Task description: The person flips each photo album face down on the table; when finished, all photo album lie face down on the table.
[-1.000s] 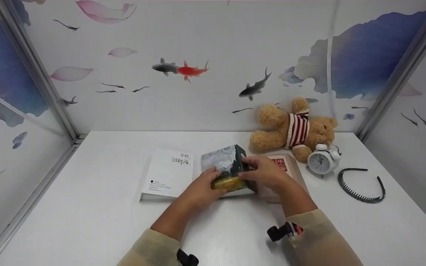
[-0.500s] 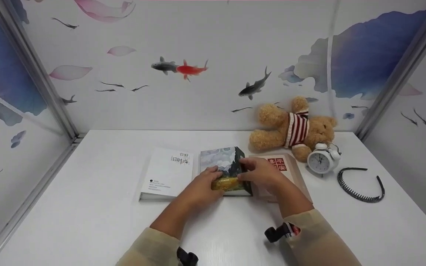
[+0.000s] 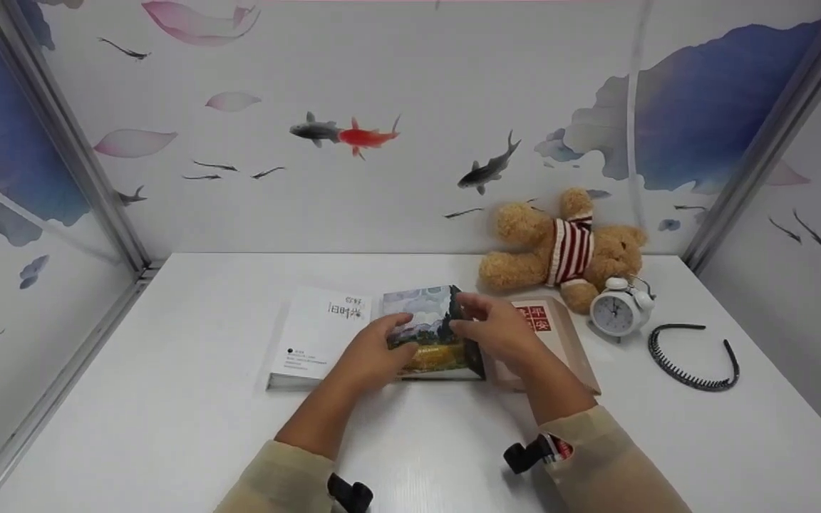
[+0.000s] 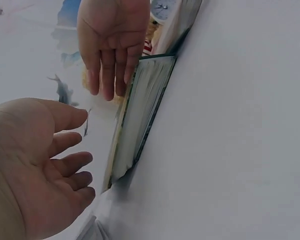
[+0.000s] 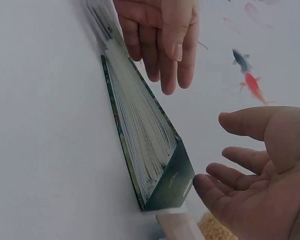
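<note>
A thick book with a painted landscape cover [image 3: 430, 331] lies flat on the table in the head view. In the right wrist view its page block and dark green spine [image 5: 171, 177] show. My left hand [image 3: 375, 355] hovers over its left part, fingers loosely bent and apart from the cover in the left wrist view. Close by the spine is my right hand [image 3: 497, 331], its fingers relaxed and one fingertip right at the spine's edge. Left of the painted book lies a white book [image 3: 314, 331]; right of it, partly behind my right hand, a tan book with red characters [image 3: 560, 342].
A teddy bear in a striped top [image 3: 573, 246] lies at the back right against the wall. In front of it stands a white alarm clock [image 3: 613, 313], and a black toothed headband [image 3: 681, 377] lies farther right on the white table [image 3: 168, 399].
The painted book was tilted between my hands, then came down flat and straight between the other two books. My left hand has let go and moved left off its cover; my right fingers have loosened.
</note>
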The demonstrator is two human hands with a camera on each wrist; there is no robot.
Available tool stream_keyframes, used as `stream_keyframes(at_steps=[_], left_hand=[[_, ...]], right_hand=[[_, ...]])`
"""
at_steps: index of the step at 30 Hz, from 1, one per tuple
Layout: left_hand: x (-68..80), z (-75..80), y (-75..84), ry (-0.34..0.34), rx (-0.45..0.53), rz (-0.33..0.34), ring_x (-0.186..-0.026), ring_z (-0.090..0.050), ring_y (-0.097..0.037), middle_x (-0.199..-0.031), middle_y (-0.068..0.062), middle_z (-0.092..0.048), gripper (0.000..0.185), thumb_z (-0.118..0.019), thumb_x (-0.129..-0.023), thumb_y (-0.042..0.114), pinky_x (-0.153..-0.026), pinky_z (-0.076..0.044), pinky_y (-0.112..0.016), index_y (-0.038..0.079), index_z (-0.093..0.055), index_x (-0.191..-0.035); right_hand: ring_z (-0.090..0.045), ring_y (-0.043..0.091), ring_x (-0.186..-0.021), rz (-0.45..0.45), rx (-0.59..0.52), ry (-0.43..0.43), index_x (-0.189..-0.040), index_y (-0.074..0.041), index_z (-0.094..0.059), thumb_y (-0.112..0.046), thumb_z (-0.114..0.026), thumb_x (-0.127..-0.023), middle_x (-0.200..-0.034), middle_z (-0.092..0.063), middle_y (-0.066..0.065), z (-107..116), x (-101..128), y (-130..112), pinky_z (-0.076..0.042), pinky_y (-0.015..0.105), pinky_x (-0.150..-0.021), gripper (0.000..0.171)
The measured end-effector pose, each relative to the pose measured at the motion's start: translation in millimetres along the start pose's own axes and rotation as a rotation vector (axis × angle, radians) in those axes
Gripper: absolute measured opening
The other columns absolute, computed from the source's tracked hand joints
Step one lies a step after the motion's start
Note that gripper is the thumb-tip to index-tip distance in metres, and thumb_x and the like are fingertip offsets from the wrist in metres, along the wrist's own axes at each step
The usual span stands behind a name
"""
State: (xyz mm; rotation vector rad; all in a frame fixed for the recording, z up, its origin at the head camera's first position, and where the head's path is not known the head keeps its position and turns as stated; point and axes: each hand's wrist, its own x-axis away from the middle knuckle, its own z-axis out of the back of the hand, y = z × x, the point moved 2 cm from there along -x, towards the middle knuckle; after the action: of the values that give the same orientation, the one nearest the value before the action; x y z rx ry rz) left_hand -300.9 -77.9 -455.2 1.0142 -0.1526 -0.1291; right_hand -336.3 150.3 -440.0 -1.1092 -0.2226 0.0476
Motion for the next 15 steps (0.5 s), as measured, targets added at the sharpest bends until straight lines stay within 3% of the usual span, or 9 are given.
stream_keyframes(at_steps=[6, 11, 15], left_hand=[[5.0, 25.8, 1.1, 0.138, 0.097, 0.087, -0.165, -0.032, -0.032, -0.173, 0.000, -0.041, 0.055, -0.068, -0.105, 0.040, -0.133, -0.029, -0.060, 0.034, -0.052, -0.157], [8.0, 55.8, -8.2, 0.245, 0.186, 0.084, -0.164, -0.034, -0.025, -0.170, 0.002, -0.046, 0.055, -0.064, -0.107, 0.040, -0.135, -0.031, -0.046, 0.025, -0.051, -0.158], [13.5, 83.6, -20.9, 0.315, 0.202, 0.107, -0.165, -0.033, -0.023, -0.172, 0.001, -0.043, 0.055, -0.062, -0.108, 0.038, -0.134, -0.033, -0.043, 0.024, -0.049, -0.160]], right_hand=[[-0.055, 0.028, -0.149, 0.041, -0.037, -0.033, -0.153, -0.025, -0.060, -0.029, -0.077, -0.100, -0.159, -0.059, 0.007, -22, 6, -17, -0.046, 0.052, -0.124, 0.055], [-0.059, 0.025, -0.145, 0.085, -0.051, -0.071, -0.148, -0.032, -0.063, -0.036, -0.077, -0.100, -0.158, -0.060, 0.001, -46, 4, -29, -0.050, 0.050, -0.121, 0.050], [-0.060, 0.023, -0.143, 0.129, -0.079, -0.115, -0.149, -0.031, -0.062, -0.036, -0.074, -0.102, -0.157, -0.060, 0.000, -66, 1, -36, -0.052, 0.049, -0.119, 0.049]])
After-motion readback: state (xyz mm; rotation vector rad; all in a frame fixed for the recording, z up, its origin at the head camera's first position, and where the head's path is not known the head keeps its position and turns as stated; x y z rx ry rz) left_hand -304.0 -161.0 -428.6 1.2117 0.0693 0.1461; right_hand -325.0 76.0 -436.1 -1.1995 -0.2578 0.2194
